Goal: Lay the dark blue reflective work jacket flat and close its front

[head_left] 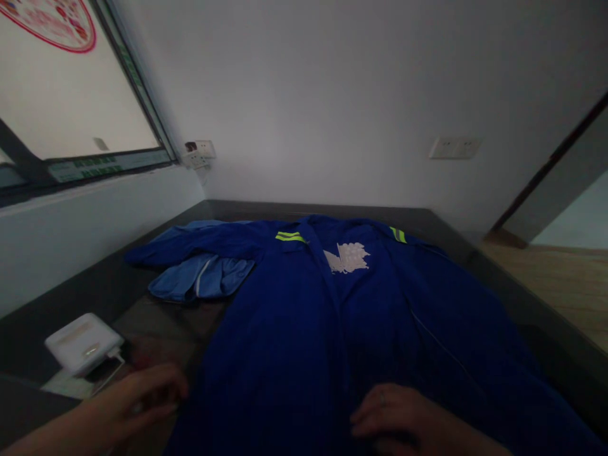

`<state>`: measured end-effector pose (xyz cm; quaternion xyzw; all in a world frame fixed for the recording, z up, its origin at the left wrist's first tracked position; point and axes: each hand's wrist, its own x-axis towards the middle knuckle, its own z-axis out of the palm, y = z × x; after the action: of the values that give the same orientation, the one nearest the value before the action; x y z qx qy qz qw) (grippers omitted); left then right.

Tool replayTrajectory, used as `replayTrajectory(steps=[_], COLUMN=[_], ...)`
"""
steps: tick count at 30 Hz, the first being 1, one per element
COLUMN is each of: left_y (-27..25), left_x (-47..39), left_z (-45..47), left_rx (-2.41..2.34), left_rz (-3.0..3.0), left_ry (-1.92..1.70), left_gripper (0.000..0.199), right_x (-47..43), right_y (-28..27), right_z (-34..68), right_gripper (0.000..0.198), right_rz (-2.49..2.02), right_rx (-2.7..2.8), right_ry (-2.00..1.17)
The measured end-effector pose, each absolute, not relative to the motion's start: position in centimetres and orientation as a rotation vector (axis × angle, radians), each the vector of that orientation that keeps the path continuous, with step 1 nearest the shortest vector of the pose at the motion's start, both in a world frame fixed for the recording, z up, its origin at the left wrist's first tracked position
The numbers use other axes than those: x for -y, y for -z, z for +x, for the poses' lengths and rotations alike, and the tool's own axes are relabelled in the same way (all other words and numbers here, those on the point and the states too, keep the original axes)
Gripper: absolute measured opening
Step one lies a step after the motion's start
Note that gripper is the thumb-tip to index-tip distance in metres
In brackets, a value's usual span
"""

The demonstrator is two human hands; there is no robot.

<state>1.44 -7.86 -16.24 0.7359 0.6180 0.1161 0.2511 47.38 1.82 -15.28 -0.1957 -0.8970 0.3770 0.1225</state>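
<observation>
A dark blue work jacket [285,329] lies spread out on a dark table, front up. It has yellow-green reflective strips and a whitish patch [349,258] on the chest. My left hand [147,396] hovers by the jacket's left edge, fingers curved and apart from the thumb, nothing visible between them. Over the lower part of the jacket is my right hand [403,415], a ring on one finger; its fingers are loosely bent with a gap to the thumb. Whether it touches the cloth is unclear. Both hands are dim and slightly blurred.
A lighter blue folded garment [202,278] lies partly under the jacket's left sleeve. A white box-shaped device [84,342] with a cable sits at the table's left. The dark table [380,212] meets a wall with sockets [456,148]; a window is at upper left.
</observation>
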Motion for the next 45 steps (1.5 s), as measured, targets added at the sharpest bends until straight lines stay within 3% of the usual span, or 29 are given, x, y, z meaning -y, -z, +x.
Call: replayTrajectory(steps=[3,8,12,16,20,26,29,35,41,45], left_y=[12.1,8.2,8.8,10.3,11.2,12.6,12.8,12.3,14.0,16.3], left_x=[4.4,-3.1,-12.8,-23.0,-29.3,-33.6,-35.6,-40.2,-43.0,-42.6], left_z=[4.7,10.9,13.4,14.4,15.3,16.4,17.2,20.6,24.6,25.7], left_rx=[-1.693,-1.435,-1.295,-1.529,-1.652,-1.711,-1.766,-1.848,-1.880,-1.757], left_rz=[1.959,2.177,2.154,1.702,1.572,1.475,1.453,1.600,1.888,2.161], left_ry=[-0.262,-0.357,-0.539,-0.911,-1.011,-1.154,-1.223,-1.308,-1.172,-1.003], left_gripper=[0.026,0.024,0.020,0.014,0.012,0.024,0.021,0.007,0.014,0.009], right_x=[-3.6,-7.5,-11.6,-16.7,-20.6,-22.4,-22.5,-23.2,-24.1,-23.9], right_y=[15.0,15.0,14.3,14.5,16.1,19.8,20.5,20.5,20.9,20.3], right_z=[46.5,43.6,41.1,38.6,37.0,36.9,37.2,37.2,37.4,37.9], right_gripper=[0.027,0.022,0.021,0.022,0.025,0.032,0.034,0.057,0.064,0.061], right_rz=[-0.647,-0.636,-0.690,-0.748,-0.797,-0.846,-0.837,-0.800,-0.978,-1.095], right_rx=[2.549,2.581,2.622,2.565,2.474,2.345,2.261,2.100,1.935,2.084], right_ry=[-0.961,-0.741,-0.500,-0.268,-0.122,-0.180,-0.252,-0.420,-0.484,-0.273])
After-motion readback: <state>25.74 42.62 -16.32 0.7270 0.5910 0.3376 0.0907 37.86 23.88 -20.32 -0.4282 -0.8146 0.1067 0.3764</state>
